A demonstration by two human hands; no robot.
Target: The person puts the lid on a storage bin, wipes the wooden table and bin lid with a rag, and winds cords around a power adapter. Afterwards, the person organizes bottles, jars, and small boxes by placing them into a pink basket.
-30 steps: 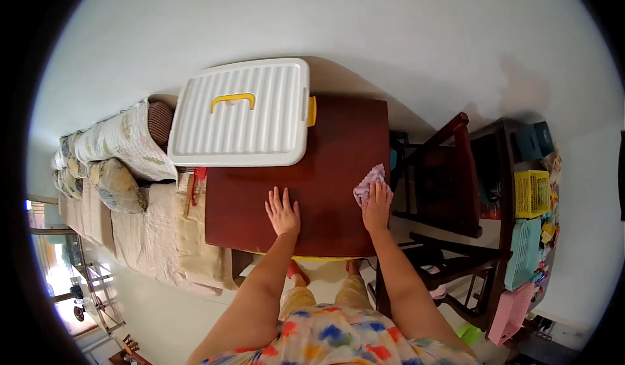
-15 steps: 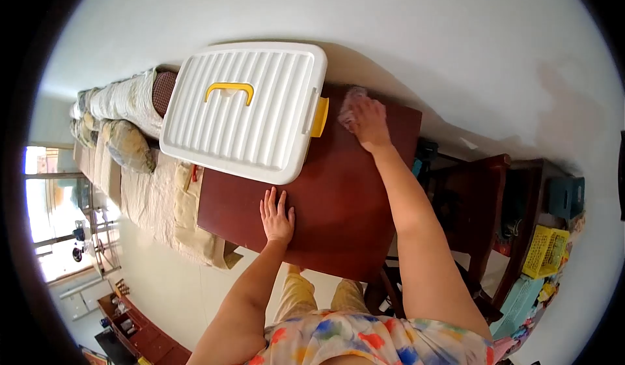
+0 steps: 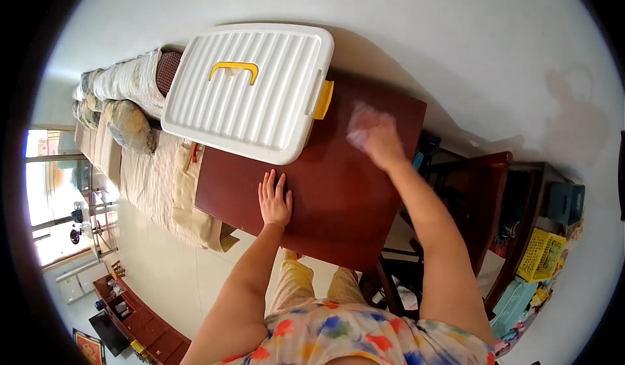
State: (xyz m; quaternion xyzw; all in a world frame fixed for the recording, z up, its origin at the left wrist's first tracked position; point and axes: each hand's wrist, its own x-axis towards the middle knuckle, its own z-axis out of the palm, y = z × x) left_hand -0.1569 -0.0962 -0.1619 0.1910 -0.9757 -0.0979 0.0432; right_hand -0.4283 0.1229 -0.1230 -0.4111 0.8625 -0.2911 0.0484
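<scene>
A dark red wooden table point(image 3: 325, 202) stands in front of me. My left hand point(image 3: 275, 199) lies flat on it with the fingers spread, just below the large white ribbed box lid point(image 3: 244, 98) with its yellow handle. Toward the table's far right part, my right hand point(image 3: 383, 140) is blurred by motion and presses on a pinkish cloth point(image 3: 360, 121). The cloth is bunched under and ahead of its fingers. A yellow side latch point(image 3: 323, 100) of the box faces that hand.
On the left is a covered sofa point(image 3: 146, 176) with cushions point(image 3: 129, 126). A dark wooden chair point(image 3: 485, 202) stands right of the table. Beyond it, a shelf carries a yellow basket point(image 3: 541, 254) and a dark teal bin point(image 3: 565, 202). The wall runs behind the table.
From the near right of the table, my right hand moved with the cloth to the far side, then slightly back to the right. My left hand stays on the table as the view shifts.
</scene>
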